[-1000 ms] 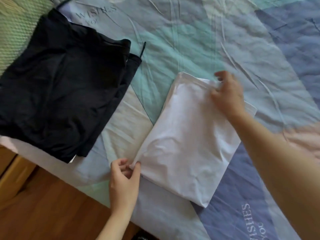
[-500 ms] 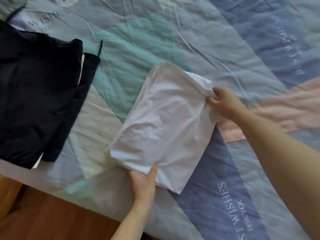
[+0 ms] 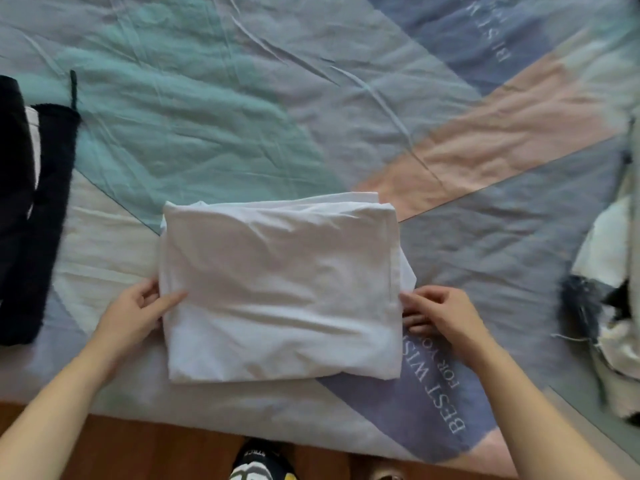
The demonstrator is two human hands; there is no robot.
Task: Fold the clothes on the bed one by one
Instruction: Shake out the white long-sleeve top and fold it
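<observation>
Both hands at the white garment (image 3: 277, 289). Pinches its left edge with the left hand (image 3: 138, 310), thumb on top and fingers below. Curls the right hand (image 3: 440, 313) against the right edge, fingertips seemingly tucked under a bit of cloth that pokes out there. Holds the piece as a neat, near-square packet, flat on the patchwork bedspread (image 3: 207, 133) close to the near edge of the bed.

Looks almost finished with this piece: folded down small, needing at most a tuck of that stray corner and a move to a stack. Counts as done, by the look of it, the black clothes (image 3: 20, 220) lying flat and squared at the far left, well apart from the white packet. Leaves a rumpled heap (image 3: 609, 306) at the right edge, black-and-white cloth with a frayed dark piece, clearly not yet folded. Puts the task roughly past its middle; cannot tell how many items sit in that heap.
</observation>
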